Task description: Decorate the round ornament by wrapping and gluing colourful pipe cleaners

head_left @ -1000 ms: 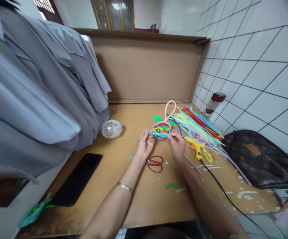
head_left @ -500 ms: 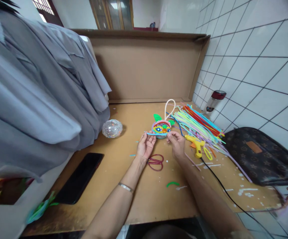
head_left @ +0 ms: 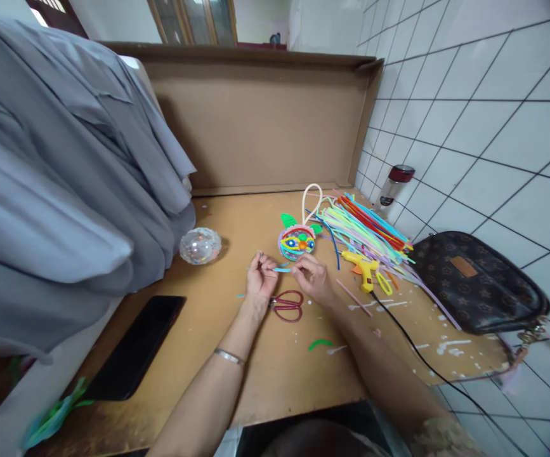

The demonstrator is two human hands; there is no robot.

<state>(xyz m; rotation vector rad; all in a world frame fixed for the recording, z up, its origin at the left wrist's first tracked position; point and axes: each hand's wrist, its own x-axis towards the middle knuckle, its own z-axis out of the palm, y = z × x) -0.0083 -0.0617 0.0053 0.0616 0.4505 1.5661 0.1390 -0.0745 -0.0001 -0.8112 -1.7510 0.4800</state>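
A short light-blue pipe cleaner piece [head_left: 281, 270] stretches between my two hands above the table. My left hand [head_left: 261, 277], palm turned up and fingers curled, has its left end. The right end is pinched between the thumb and finger of my right hand [head_left: 313, 278]. Just beyond them stands a round decorated lantern [head_left: 296, 242] with a colourful face, green ears and a cream loop on top. Red-handled scissors [head_left: 288, 306] lie below my hands, their blades partly hidden by my left wrist.
To the right lie a bundle of coloured pipe cleaners [head_left: 365, 222], a yellow glue gun [head_left: 366, 270] with a black cord, a brown bag [head_left: 484, 279] and a bottle [head_left: 393, 185]. A clear ball [head_left: 200, 245] and a black phone [head_left: 136, 348] sit left. Grey cloth [head_left: 75, 165] hangs beside them.
My hands have drawn back from the lantern's face, bringing the blue pipe cleaner piece lower and closer to me. My left fingers have curled in. The whole view has shifted slightly.
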